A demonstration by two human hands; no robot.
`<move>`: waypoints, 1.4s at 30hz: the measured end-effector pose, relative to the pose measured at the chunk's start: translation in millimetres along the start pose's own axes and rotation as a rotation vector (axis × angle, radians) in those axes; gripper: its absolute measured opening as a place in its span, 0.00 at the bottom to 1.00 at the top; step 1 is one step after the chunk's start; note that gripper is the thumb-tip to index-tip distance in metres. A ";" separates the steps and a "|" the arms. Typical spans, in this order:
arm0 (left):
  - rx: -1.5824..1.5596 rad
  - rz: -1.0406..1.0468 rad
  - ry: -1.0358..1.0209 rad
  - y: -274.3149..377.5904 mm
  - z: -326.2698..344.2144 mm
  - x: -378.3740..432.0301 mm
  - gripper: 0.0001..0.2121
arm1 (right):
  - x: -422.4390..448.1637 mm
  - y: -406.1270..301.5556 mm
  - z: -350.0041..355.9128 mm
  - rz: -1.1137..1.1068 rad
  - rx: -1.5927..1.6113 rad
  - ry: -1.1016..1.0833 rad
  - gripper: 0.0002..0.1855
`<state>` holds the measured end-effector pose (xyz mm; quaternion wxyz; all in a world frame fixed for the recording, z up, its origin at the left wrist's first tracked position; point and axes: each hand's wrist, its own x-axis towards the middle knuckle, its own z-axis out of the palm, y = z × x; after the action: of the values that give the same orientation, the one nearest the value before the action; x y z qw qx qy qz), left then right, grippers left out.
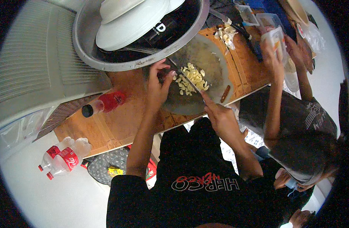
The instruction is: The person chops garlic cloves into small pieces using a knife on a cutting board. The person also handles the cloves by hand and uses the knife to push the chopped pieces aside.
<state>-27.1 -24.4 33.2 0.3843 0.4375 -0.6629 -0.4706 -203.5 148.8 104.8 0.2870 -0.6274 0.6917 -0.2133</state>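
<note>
My right hand (221, 114) grips a kitchen knife (188, 79), its blade slanting up and left across a grey cutting board (214, 64). Pale pieces of what looks like cut garlic (193, 74) lie in a pile on the board, along both sides of the blade. My left hand (158, 85) is at the board's left side, close to the blade's far end, with thumb and forefinger bent. A small pale piece shows by its thumb tip; whether the fingers hold it is unclear. A slot near the board's right edge shows the brown table beneath.
A metal basin (90, 58) with stacked white plates (128, 31) overhangs the wooden table (86, 128). A red-filled bottle (111, 101) lies left. Papery peelings (227, 35) sit beyond the board. At right, another person's hands hold a plastic tub (274, 40). Two Coca-Cola bottles (67, 158) lie lower left.
</note>
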 end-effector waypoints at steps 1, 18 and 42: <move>-0.064 0.042 0.079 0.9 3.5 -0.3 0.12 | -1.1 -1.6 -6.4 -0.001 -0.002 0.001 0.35; 0.481 0.287 -0.107 -8.2 23.0 4.8 0.16 | -13.4 28.9 -11.6 0.021 -0.222 0.117 0.31; 0.344 0.406 -0.314 3.0 -22.2 9.3 0.21 | -27.3 -16.5 43.0 0.494 0.322 0.395 0.24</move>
<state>-10.3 -39.0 42.8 0.2836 0.2766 -0.8580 -0.3268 -161.3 176.6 87.2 0.2858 -0.3349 0.8222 -0.3608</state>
